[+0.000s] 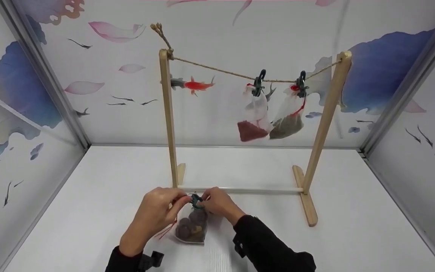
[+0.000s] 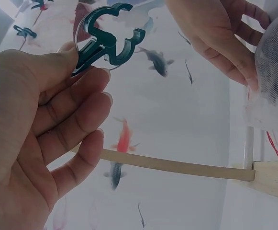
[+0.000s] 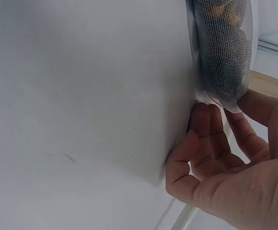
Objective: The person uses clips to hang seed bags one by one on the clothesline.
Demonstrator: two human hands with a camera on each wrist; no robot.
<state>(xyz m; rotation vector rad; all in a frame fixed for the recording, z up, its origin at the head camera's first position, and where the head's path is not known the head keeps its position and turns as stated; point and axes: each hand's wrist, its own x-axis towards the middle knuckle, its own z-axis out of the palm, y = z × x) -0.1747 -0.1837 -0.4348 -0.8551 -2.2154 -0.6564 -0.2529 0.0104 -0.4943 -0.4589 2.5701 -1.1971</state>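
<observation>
My left hand (image 1: 159,207) pinches a dark green clothes clip (image 2: 109,42) by its handle end, between thumb and index finger. The clip's curved jaws point away from that hand. Opposite, my right hand (image 1: 218,203) pinches the gathered top of a white mesh drawstring bag (image 3: 222,52). Dark round lumps and some yellowish pieces show through the mesh. In the head view the bag lies on the white table just below both hands, and the clip is close over its neck. A red cord (image 2: 275,146) hangs from the bag.
Behind the hands stands a wooden rack with two posts (image 1: 329,124), a white crossbar (image 1: 240,189) and a sagging rope (image 1: 210,68). Two green clips (image 1: 258,84) hold a bag with red contents (image 1: 253,130) and one with greenish contents (image 1: 288,125) on the rope. Printed panels surround the table.
</observation>
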